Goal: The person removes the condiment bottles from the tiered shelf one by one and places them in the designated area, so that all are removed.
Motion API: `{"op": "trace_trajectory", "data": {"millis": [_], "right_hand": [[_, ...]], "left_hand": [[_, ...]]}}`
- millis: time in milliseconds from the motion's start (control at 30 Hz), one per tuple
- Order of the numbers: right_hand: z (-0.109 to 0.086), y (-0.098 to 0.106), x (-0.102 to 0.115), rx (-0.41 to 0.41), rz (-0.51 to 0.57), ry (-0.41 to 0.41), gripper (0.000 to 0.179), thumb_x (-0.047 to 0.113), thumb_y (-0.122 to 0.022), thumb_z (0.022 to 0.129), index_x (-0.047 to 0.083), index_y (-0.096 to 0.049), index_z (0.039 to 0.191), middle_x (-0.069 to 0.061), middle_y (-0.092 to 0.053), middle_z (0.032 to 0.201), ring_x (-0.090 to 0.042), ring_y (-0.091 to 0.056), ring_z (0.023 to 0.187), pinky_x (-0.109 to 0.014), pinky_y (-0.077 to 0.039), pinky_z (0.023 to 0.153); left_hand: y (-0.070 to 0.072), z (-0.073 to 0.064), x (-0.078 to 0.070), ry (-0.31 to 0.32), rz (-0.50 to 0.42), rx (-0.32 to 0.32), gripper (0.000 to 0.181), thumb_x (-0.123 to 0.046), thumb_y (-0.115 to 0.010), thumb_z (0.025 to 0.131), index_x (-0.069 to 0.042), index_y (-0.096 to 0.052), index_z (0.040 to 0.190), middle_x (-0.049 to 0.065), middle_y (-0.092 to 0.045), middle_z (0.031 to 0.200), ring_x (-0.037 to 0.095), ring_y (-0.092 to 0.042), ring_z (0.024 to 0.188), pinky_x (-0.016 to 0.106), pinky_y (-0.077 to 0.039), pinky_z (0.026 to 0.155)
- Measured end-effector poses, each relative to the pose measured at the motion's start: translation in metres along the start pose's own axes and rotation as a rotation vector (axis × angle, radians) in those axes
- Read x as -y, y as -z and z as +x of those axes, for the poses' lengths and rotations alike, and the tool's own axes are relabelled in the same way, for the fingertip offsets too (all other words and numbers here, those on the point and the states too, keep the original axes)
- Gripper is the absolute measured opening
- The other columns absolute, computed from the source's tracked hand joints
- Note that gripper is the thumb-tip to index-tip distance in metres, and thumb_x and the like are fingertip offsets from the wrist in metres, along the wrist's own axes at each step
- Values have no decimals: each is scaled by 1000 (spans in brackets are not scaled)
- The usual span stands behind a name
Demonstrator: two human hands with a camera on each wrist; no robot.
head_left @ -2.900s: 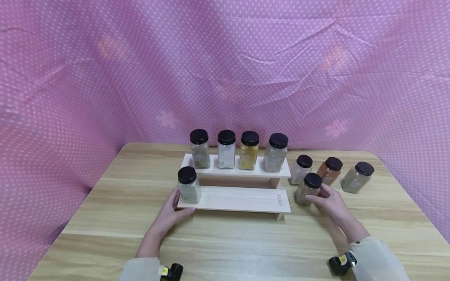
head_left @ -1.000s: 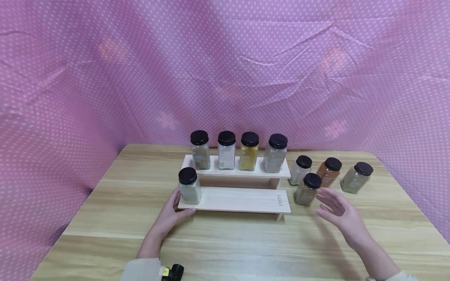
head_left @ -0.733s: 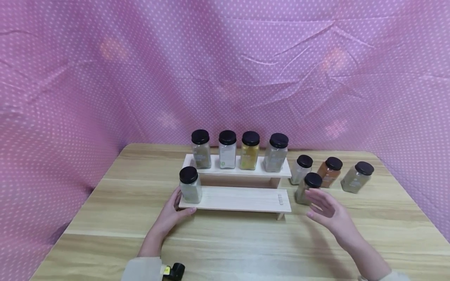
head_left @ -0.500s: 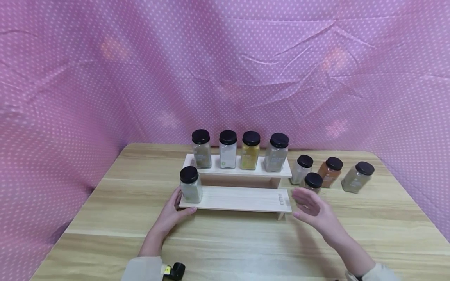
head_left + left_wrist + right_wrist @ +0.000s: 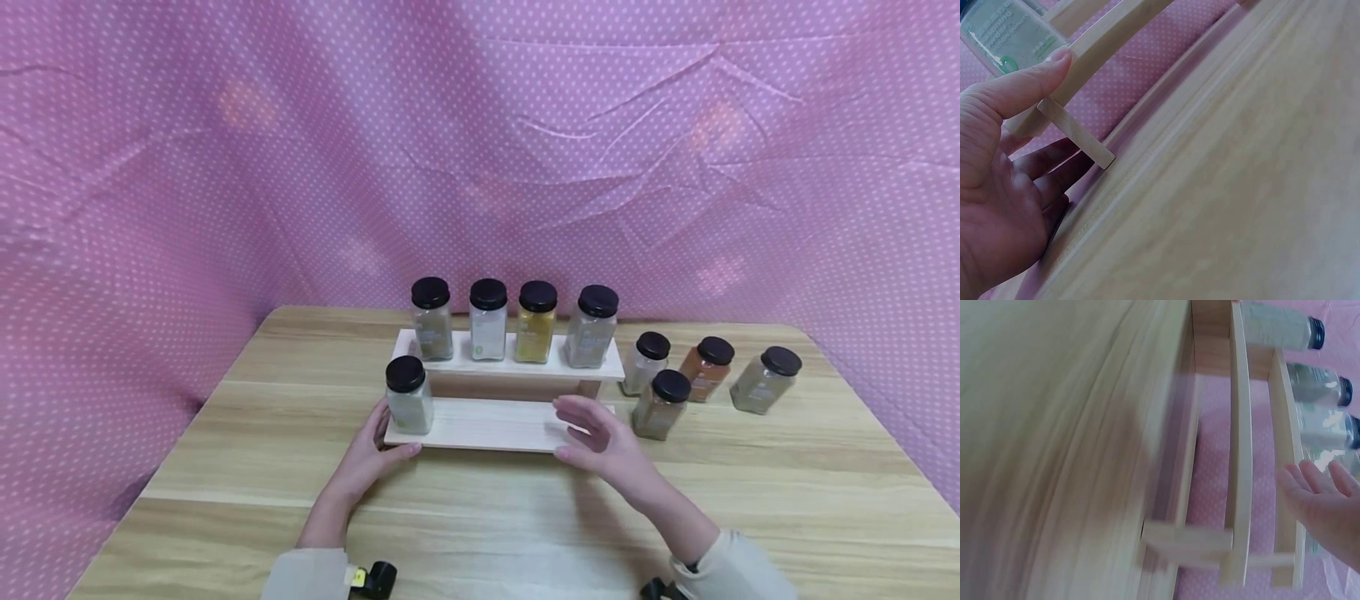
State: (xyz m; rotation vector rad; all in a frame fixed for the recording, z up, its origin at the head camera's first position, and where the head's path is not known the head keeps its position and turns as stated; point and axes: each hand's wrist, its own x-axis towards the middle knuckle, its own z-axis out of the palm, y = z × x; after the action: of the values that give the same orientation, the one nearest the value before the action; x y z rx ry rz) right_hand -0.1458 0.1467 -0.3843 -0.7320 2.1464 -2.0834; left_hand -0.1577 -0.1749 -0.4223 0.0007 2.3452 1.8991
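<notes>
A two-tier wooden spice rack (image 5: pixel 487 423) stands on the table. My left hand (image 5: pixel 367 458) holds its left end, thumb on the lower tier's front edge and fingers round behind the leg (image 5: pixel 1079 134). Just above that hand, a black-lidded spice jar (image 5: pixel 409 408) stands on the lower tier's left end. My right hand (image 5: pixel 603 442) holds nothing; its fingers are spread and gently bent over the right part of the lower tier. Along the upper tier stand several jars, among them one with yellow powder (image 5: pixel 536 335).
Right of the rack several jars stand on the table (image 5: pixel 480 533): a brown one (image 5: pixel 659 412) in front, a pale one (image 5: pixel 643 367), a reddish-orange one (image 5: pixel 705 375) and a grey-green one (image 5: pixel 761 387) farthest right. A pink dotted cloth (image 5: pixel 480 150) hangs behind.
My right hand has let go of the brown jar, drawn back and moved left over the lower tier. That jar stands where it was. The left hand has kept its place.
</notes>
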Motion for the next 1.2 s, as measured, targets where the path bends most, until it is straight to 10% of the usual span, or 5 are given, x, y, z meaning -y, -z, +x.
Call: {"op": "trace_trajectory", "data": {"millis": [233, 1200], "right_hand": [[19, -24, -4, 24, -9, -5, 54, -3, -67, 71, -8, -41, 118, -28, -40, 121, -37, -37, 113, -41, -30, 93], [64, -105, 18, 42, -5, -92, 51, -6, -63, 72, -14, -39, 117, -31, -42, 118, -42, -37, 110, -48, -28, 92]], "left_hand": [[3, 11, 25, -40, 20, -13, 87, -21, -74, 68, -16, -19, 136, 16, -17, 139, 27, -14, 126, 40, -13, 100], [3, 11, 23, -68, 18, -1, 88, -20, -73, 68, -14, -18, 137, 16, -18, 139, 26, -15, 126, 40, -13, 100]]}}
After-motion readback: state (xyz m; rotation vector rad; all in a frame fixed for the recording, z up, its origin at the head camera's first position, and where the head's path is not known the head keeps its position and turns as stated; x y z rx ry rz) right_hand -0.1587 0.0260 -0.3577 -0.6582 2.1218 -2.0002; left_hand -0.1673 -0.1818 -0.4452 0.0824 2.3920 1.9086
